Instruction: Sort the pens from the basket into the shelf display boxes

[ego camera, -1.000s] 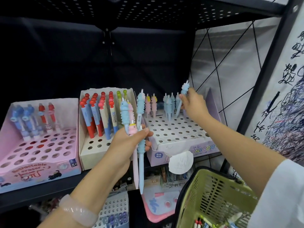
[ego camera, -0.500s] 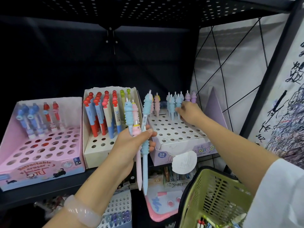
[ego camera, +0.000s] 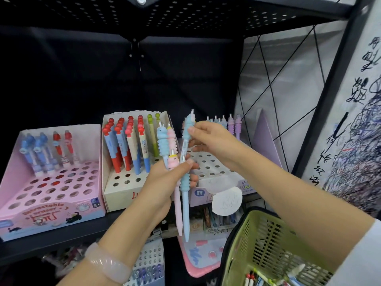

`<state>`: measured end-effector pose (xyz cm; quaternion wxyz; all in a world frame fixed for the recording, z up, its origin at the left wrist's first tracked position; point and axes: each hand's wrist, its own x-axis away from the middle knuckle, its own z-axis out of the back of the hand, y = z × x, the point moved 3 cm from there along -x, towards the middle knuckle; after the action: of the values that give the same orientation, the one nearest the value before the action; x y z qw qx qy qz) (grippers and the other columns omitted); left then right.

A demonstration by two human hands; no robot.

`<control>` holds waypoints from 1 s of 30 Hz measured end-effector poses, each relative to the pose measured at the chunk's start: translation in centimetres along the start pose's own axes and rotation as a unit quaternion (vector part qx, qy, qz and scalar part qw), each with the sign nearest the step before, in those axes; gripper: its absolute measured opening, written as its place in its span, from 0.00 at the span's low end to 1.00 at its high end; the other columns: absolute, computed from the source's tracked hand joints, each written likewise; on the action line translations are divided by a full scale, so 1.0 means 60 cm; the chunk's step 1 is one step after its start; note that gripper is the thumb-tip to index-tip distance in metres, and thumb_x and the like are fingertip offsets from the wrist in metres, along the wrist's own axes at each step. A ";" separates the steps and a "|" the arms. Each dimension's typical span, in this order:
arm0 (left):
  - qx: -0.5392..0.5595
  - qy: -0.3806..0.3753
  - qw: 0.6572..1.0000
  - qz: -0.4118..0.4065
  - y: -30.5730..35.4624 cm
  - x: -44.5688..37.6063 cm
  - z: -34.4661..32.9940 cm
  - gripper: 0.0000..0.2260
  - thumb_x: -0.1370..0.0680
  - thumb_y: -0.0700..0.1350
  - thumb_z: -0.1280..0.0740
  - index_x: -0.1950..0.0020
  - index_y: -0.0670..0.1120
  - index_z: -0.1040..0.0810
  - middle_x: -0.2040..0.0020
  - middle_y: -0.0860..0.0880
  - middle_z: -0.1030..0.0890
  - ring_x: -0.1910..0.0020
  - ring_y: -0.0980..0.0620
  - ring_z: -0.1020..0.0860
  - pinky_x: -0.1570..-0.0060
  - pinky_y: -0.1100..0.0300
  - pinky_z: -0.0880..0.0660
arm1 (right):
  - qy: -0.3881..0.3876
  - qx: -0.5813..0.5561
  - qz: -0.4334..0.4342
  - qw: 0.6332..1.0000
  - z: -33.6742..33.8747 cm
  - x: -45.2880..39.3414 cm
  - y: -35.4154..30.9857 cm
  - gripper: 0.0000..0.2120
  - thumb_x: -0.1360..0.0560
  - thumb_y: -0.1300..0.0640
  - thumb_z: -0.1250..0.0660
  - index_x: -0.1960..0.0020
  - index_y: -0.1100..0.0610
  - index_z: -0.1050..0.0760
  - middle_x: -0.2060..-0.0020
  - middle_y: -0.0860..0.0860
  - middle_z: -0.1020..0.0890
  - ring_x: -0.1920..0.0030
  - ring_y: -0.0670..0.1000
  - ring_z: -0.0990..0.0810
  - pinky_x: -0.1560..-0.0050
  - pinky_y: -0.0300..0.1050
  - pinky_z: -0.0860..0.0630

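Left hand [ego camera: 165, 182] grips bunch of ridged pens [ego camera: 177, 162], blue and pink, fingers curled round barrels, tips down, in front of shelf front edge. Right hand [ego camera: 214, 141] pinches top of tallest blue pen [ego camera: 186, 141] in bunch, thumb and fingers pressed on it. Lilac display box [ego camera: 216, 172] at shelf right end, pastel pens in back row. Green basket [ego camera: 268, 244] at lower right, few pens inside.

pink display box [ego camera: 51, 211] front is showing "Retractable eraser" | lilac display box [ego camera: 246, 185] front is showing partial letters, unreadable | scribbled paper [ego camera: 358, 141] on the right is carrying handwriting, illegible
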<state>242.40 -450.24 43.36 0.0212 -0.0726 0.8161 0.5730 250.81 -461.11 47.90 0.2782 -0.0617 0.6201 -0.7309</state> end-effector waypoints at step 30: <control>-0.011 0.028 0.999 0.018 -0.001 -0.004 0.015 0.03 0.24 0.36 0.35 0.52 0.41 0.24 0.64 0.44 0.18 0.73 0.53 0.23 0.72 0.63 0.25 | 0.168 0.415 -0.093 0.889 0.172 -0.073 0.086 0.14 0.20 0.55 0.44 0.39 0.63 0.32 0.45 0.65 0.22 0.48 0.61 0.21 0.48 0.48 0.25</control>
<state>242.62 -449.37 43.01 -0.0126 -0.0739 0.8109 0.5804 260.68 -468.38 46.45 0.1009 0.1255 0.2893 -0.9436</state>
